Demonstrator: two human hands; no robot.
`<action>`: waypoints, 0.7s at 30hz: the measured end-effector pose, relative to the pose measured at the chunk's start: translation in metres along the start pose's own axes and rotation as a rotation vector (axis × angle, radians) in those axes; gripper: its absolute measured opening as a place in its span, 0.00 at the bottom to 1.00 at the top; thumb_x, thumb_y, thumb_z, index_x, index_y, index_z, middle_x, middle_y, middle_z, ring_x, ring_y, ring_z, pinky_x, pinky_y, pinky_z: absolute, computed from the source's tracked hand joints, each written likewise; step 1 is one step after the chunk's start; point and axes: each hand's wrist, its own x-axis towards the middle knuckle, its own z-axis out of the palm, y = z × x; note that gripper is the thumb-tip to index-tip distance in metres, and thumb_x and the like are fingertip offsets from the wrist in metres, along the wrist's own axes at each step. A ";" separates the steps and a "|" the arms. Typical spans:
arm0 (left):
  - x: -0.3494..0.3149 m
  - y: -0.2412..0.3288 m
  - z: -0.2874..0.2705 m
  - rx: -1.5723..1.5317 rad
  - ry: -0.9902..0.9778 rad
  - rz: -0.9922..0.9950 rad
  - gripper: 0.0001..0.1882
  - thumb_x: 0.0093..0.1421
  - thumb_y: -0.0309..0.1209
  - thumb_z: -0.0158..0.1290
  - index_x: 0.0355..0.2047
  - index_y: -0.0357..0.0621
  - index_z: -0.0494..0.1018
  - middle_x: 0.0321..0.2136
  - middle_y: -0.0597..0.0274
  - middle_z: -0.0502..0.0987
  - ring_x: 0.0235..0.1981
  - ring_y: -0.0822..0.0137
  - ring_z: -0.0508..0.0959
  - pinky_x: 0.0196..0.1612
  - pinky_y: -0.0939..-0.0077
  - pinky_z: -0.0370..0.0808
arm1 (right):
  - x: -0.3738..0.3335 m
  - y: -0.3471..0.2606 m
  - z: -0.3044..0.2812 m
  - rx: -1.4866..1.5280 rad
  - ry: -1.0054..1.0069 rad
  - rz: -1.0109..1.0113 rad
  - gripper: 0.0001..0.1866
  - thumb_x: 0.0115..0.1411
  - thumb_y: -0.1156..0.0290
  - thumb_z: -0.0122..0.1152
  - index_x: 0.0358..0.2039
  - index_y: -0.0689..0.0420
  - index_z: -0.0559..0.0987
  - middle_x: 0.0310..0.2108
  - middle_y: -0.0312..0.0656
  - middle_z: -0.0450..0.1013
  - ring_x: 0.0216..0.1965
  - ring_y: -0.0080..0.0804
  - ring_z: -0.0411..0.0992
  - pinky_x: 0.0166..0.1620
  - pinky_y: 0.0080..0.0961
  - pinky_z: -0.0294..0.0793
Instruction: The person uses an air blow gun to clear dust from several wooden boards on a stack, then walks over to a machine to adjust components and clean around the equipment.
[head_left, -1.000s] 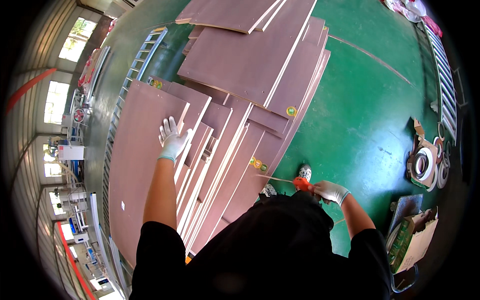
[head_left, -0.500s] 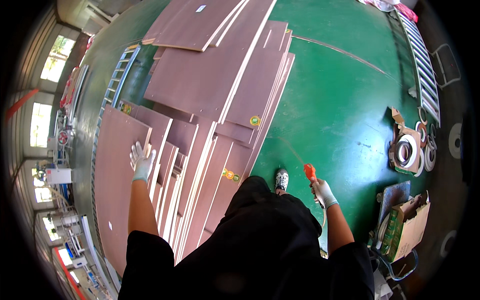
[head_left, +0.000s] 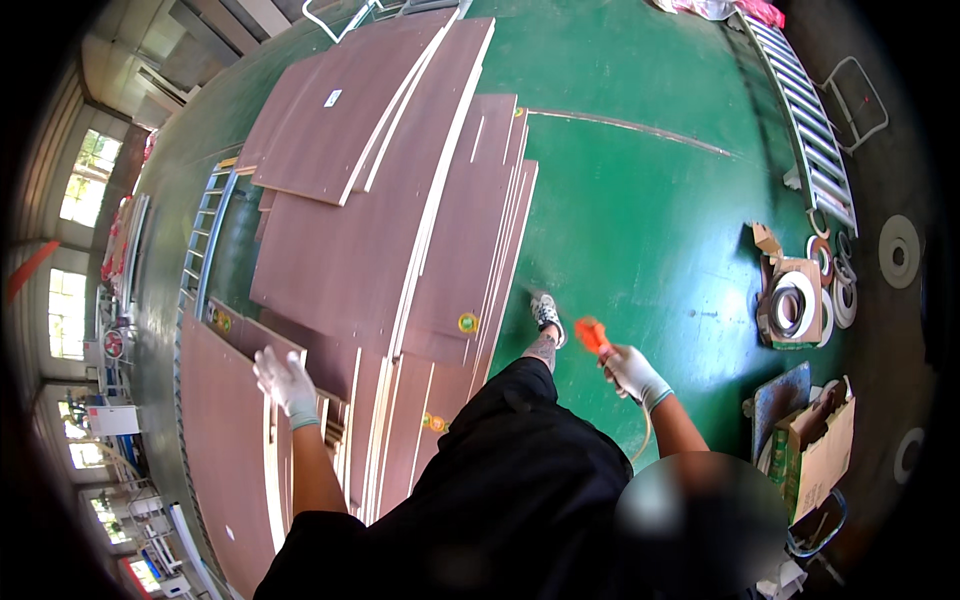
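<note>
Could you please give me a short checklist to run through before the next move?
1. Right hand gripping the orange tool: ok, fingers closed around it.
2. Left hand free of any load: ok, open with fingers spread.
3. Left hand clear of the panels: cannot tell, it overlaps them in this view.
4. Panel edges lined up: not ok, they lie staggered.
5. Visible shoe off the panels: ok, it is over the green floor.
6. Hose free along its whole length: cannot tell, its lower end is hidden.
</note>
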 end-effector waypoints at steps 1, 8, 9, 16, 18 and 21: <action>0.007 0.025 0.008 0.017 0.031 0.107 0.34 0.66 0.51 0.44 0.66 0.47 0.57 0.69 0.49 0.53 0.70 0.49 0.49 0.69 0.48 0.43 | 0.014 -0.011 -0.010 0.086 0.046 -0.035 0.19 0.69 0.54 0.47 0.34 0.58 0.73 0.18 0.34 0.64 0.12 0.22 0.59 0.13 0.25 0.58; 0.073 0.211 0.038 -0.147 -0.005 0.433 0.37 0.62 0.47 0.49 0.67 0.45 0.55 0.69 0.47 0.50 0.70 0.44 0.47 0.69 0.47 0.41 | 0.041 -0.127 -0.033 -0.213 -0.152 -0.031 0.19 0.69 0.53 0.48 0.35 0.59 0.75 0.19 0.33 0.65 0.13 0.20 0.60 0.16 0.21 0.61; 0.088 0.233 0.039 -0.153 0.013 0.444 0.37 0.62 0.47 0.49 0.67 0.45 0.55 0.69 0.47 0.50 0.70 0.44 0.47 0.69 0.47 0.42 | 0.047 -0.139 -0.037 -0.163 -0.144 -0.029 0.21 0.68 0.52 0.49 0.34 0.59 0.75 0.19 0.33 0.65 0.12 0.21 0.60 0.15 0.22 0.61; 0.181 0.356 0.042 -0.108 -0.080 0.507 0.40 0.61 0.52 0.49 0.67 0.42 0.54 0.69 0.46 0.50 0.70 0.46 0.47 0.70 0.47 0.42 | 0.118 -0.174 -0.089 0.055 0.077 -0.011 0.21 0.68 0.52 0.48 0.33 0.60 0.75 0.17 0.35 0.67 0.10 0.25 0.64 0.13 0.25 0.64; 0.200 0.380 0.044 -0.097 -0.178 0.452 0.41 0.62 0.53 0.48 0.67 0.42 0.53 0.69 0.46 0.51 0.70 0.47 0.48 0.69 0.49 0.45 | 0.132 -0.175 -0.094 -0.057 0.065 -0.015 0.23 0.68 0.50 0.48 0.33 0.59 0.75 0.18 0.36 0.68 0.10 0.27 0.65 0.13 0.27 0.66; 0.218 0.396 0.064 -0.122 -0.317 0.377 0.43 0.62 0.56 0.47 0.68 0.40 0.52 0.69 0.44 0.50 0.69 0.45 0.50 0.69 0.51 0.49 | 0.172 -0.169 -0.119 0.108 0.113 0.057 0.24 0.68 0.49 0.47 0.32 0.60 0.75 0.18 0.38 0.69 0.09 0.27 0.66 0.11 0.28 0.67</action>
